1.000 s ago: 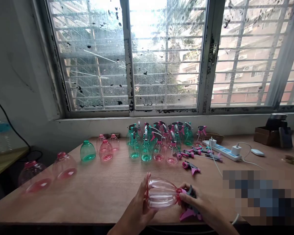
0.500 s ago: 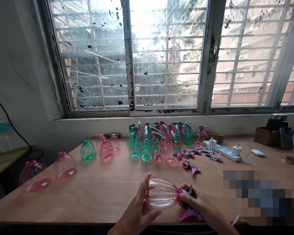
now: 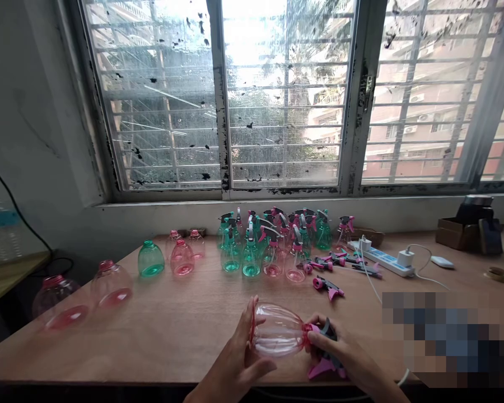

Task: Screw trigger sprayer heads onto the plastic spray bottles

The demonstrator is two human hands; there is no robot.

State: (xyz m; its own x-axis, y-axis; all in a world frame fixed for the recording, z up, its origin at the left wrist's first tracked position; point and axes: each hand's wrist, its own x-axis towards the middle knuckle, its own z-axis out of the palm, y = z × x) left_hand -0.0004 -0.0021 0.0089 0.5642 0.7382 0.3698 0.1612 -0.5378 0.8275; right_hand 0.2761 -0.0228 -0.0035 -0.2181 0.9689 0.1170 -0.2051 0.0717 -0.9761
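Observation:
A clear pink spray bottle (image 3: 279, 331) lies on its side in the air above the table's front edge, its base to the left and its neck to the right. My left hand (image 3: 238, 352) cups the base, fingers along the far side and thumb below. At the neck, my right hand (image 3: 343, 342) is closed around the collar of a pink and grey trigger spray head (image 3: 325, 366), which meets the bottle there. The right fingers partly hide the joint. Beyond my hands, a loose pink and black spray head (image 3: 328, 286) lies on the table.
Several capped spray bottles (image 3: 251, 254), green and pink, stand below the window. Open pink bottles (image 3: 111, 282) and a green bottle (image 3: 151, 258) stand on the left. More spray heads (image 3: 338, 259) lie near a white power strip (image 3: 384, 261) with cables. A blurred patch (image 3: 449, 338) covers the right front.
Almost nothing differs. The bottle seems turned very slightly between my hands, which keep their places.

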